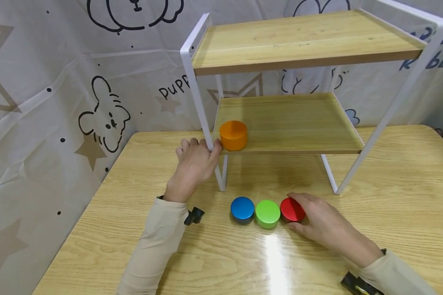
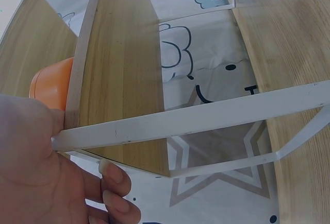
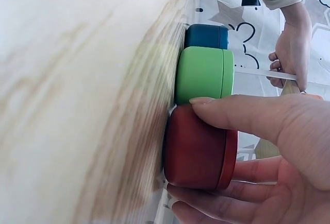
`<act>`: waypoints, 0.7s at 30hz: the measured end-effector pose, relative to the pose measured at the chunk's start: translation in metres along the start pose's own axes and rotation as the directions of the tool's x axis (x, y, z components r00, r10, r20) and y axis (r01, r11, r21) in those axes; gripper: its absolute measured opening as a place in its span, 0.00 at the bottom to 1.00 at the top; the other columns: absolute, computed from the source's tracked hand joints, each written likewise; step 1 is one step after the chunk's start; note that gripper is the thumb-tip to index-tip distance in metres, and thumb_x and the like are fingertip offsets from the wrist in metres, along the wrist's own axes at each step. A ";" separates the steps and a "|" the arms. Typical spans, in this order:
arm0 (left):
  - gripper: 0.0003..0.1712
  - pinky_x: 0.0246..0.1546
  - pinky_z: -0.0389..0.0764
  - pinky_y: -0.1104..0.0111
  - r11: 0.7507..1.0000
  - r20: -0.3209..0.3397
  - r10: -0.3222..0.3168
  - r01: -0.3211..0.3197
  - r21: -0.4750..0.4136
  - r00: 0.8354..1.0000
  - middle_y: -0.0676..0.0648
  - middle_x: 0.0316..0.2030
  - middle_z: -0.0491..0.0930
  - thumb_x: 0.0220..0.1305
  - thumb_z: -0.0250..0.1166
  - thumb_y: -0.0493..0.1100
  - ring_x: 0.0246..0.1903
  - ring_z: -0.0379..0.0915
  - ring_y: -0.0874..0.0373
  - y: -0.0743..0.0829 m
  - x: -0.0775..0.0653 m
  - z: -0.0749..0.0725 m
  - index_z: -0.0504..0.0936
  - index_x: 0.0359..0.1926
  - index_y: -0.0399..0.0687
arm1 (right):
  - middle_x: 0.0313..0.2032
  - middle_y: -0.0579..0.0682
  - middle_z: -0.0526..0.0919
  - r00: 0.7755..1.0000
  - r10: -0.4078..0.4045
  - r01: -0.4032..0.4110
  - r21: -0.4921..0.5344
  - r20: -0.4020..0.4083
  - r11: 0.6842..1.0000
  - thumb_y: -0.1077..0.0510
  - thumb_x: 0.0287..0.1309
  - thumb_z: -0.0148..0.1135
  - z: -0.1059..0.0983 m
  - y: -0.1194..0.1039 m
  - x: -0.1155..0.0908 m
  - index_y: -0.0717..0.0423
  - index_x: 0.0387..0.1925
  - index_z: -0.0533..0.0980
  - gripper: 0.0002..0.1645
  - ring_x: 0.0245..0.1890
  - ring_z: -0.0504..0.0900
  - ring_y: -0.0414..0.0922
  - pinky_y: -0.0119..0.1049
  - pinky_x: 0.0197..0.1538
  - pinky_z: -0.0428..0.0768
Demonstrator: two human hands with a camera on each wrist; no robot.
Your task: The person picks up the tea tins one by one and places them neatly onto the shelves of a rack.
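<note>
My right hand grips a round red tin on the table, thumb on one side and fingers on the other, as the right wrist view shows closely. Beside it stand a green tin and then a blue tin, in a row. My left hand holds the left front post of a two-tier shelf, thumb in front and fingers curled behind. An orange tin sits at the left end of the lower shelf board, close to the left thumb.
The upper shelf board spans above the lower one. White metal legs rise at the right of the shelf. A printed cloth hangs behind and left of the wooden table.
</note>
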State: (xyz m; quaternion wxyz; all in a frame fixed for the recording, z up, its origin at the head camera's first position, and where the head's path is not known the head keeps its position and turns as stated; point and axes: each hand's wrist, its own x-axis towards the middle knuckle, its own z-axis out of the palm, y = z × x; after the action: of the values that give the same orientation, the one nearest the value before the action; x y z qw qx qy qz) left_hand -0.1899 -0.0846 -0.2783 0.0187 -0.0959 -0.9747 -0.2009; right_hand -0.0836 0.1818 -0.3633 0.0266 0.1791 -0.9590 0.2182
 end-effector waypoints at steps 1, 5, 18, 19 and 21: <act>0.33 0.37 0.50 0.58 1.000 0.001 0.001 -0.001 0.000 1.000 0.41 0.29 0.66 0.73 0.31 0.60 0.37 0.54 0.44 0.000 0.000 0.000 0.71 0.27 0.43 | 0.46 0.61 0.82 1.000 -0.001 0.001 -0.001 -0.001 1.000 0.56 0.40 0.78 0.000 0.000 0.000 0.68 0.55 0.73 0.40 0.41 0.82 0.52 0.44 0.40 0.80; 0.33 0.37 0.51 0.58 1.000 0.002 0.005 -0.005 -0.002 1.000 0.41 0.29 0.66 0.73 0.30 0.60 0.37 0.54 0.44 -0.001 0.000 0.001 0.71 0.27 0.43 | 0.46 0.61 0.82 1.000 -0.006 0.005 -0.007 -0.008 1.000 0.56 0.40 0.78 0.000 0.000 0.000 0.68 0.55 0.73 0.40 0.42 0.82 0.53 0.45 0.40 0.81; 0.33 0.38 0.51 0.57 1.000 0.006 0.005 -0.005 -0.001 1.000 0.41 0.30 0.67 0.73 0.30 0.60 0.37 0.54 0.44 -0.001 -0.001 0.002 0.71 0.27 0.43 | 0.45 0.60 0.82 1.000 -0.002 0.002 -0.009 -0.013 1.000 0.55 0.39 0.78 0.000 0.003 0.001 0.68 0.54 0.74 0.39 0.39 0.82 0.50 0.42 0.38 0.81; 0.33 0.38 0.51 0.58 1.000 0.006 0.005 -0.005 -0.001 1.000 0.41 0.30 0.67 0.73 0.30 0.60 0.37 0.54 0.44 -0.001 -0.001 0.002 0.71 0.27 0.43 | 0.45 0.60 0.82 1.000 -0.003 0.003 -0.009 -0.015 1.000 0.55 0.39 0.78 0.000 0.003 0.001 0.68 0.54 0.74 0.39 0.39 0.82 0.50 0.42 0.38 0.81; 0.33 0.38 0.51 0.58 1.000 0.005 0.007 -0.007 0.001 1.000 0.41 0.30 0.66 0.73 0.30 0.60 0.38 0.54 0.44 -0.001 -0.001 0.002 0.71 0.27 0.43 | 0.45 0.60 0.82 1.000 -0.005 0.005 -0.006 -0.018 1.000 0.56 0.39 0.78 0.001 0.003 0.001 0.68 0.54 0.74 0.39 0.39 0.82 0.50 0.42 0.37 0.81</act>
State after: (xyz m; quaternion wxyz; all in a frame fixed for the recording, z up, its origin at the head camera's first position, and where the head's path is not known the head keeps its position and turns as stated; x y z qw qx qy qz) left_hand -0.1891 -0.0853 -0.2807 0.0170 -0.0998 -0.9745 -0.2002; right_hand -0.0853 0.1843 -0.3652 0.0363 0.1796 -0.9589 0.2167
